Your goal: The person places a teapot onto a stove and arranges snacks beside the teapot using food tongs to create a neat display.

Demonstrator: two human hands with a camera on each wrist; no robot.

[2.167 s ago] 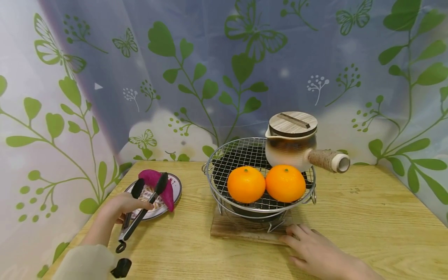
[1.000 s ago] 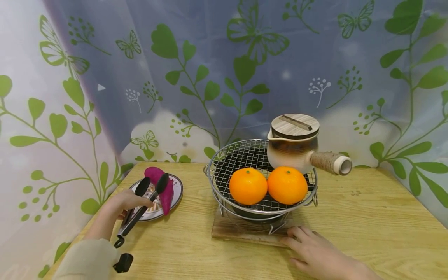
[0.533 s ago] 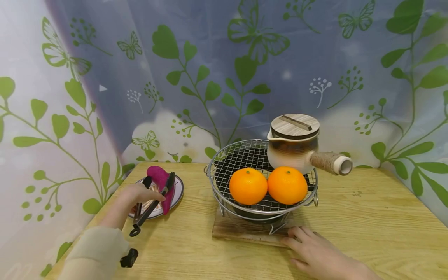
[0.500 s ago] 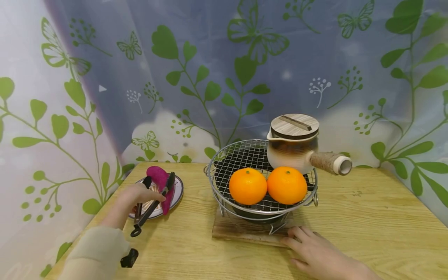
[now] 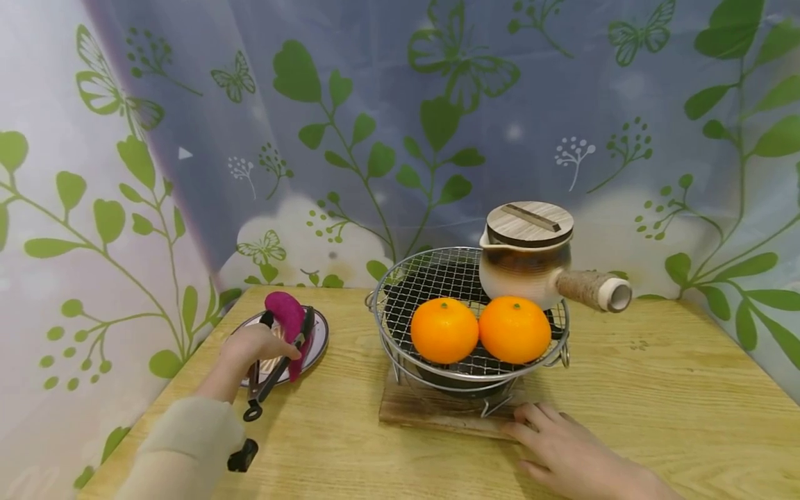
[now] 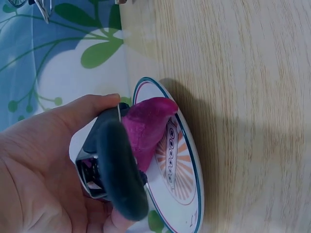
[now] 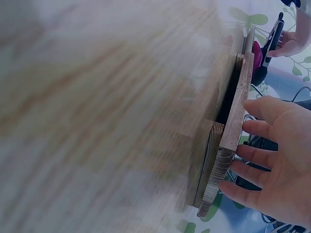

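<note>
A purple sweet potato (image 5: 289,314) on the small plate (image 5: 317,340) is clamped by black tongs (image 5: 279,361) squeezed in the left hand (image 5: 255,344), while the grill's wooden board (image 5: 437,410) gets steadied by the flat, relaxed right hand (image 5: 565,455), probably against sliding on the tabletop (image 5: 656,389).

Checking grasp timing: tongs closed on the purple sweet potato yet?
Closed: both tongs tips clamp the purple sweet potato over the plate.

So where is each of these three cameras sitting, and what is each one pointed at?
Head: looks forward and down over the table; both hands and a sleeve show.
Left wrist: looks along the left hand, which grips tongs closed on a purple sweet potato over a plate.
Right wrist: looks past the right hand touching the wooden board.
All views show the tongs.
</note>
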